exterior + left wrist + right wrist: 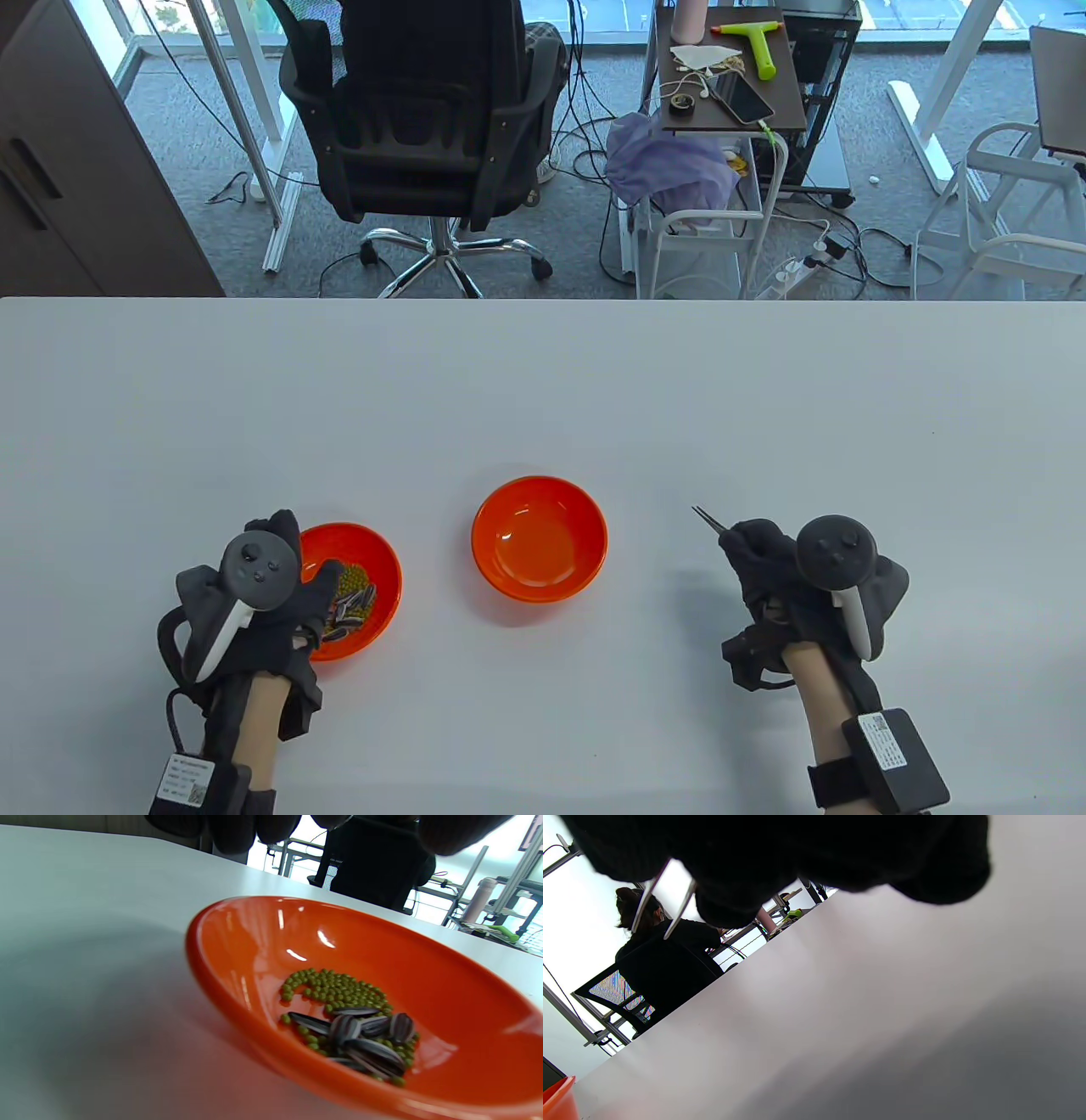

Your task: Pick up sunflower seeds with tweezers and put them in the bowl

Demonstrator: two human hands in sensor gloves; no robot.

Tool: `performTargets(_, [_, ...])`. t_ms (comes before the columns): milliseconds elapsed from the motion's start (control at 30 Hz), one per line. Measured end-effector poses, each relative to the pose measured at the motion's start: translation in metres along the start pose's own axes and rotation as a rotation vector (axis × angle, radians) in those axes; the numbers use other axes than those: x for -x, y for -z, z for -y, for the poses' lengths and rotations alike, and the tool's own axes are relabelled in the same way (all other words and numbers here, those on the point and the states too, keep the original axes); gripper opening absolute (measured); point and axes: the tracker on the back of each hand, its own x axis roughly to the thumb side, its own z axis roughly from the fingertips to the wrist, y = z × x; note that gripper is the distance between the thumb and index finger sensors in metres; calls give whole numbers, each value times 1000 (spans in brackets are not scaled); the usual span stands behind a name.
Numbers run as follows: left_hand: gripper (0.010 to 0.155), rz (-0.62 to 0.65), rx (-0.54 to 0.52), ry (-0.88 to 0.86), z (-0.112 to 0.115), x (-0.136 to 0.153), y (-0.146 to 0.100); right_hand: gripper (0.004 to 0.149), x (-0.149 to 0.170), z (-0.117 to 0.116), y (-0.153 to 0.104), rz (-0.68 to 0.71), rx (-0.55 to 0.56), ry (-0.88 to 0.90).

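Observation:
An orange bowl [377,577] at the lower left holds several striped sunflower seeds [360,1035] mixed with small green beans [335,986]. My left hand [280,586] rests on this bowl's left rim, fingers over its inside. A second orange bowl [540,538] stands empty in the middle of the table. My right hand [764,552] is to its right and holds metal tweezers [706,517], tips pointing up-left, apart and empty. The tweezers also show in the right wrist view [661,906], their two prongs separated above the table.
The white table [543,382] spreads around both bowls. The empty bowl's rim shows at the bottom-left corner of the right wrist view [555,1099]. A black office chair [424,127] and a cart stand beyond the table's far edge.

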Motion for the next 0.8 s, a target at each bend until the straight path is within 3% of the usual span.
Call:
performTargets(400, [74, -192, 114, -22, 20, 37, 30, 46, 3, -8, 1, -10, -46, -63])
performTargets(667, [54, -215, 149, -87, 31, 48, 39, 46, 2, -10, 0, 1, -56, -76])
performTargets(800, [50, -213, 178, -137, 33, 49, 39, 46, 1, -12, -1, 8, -66, -82])
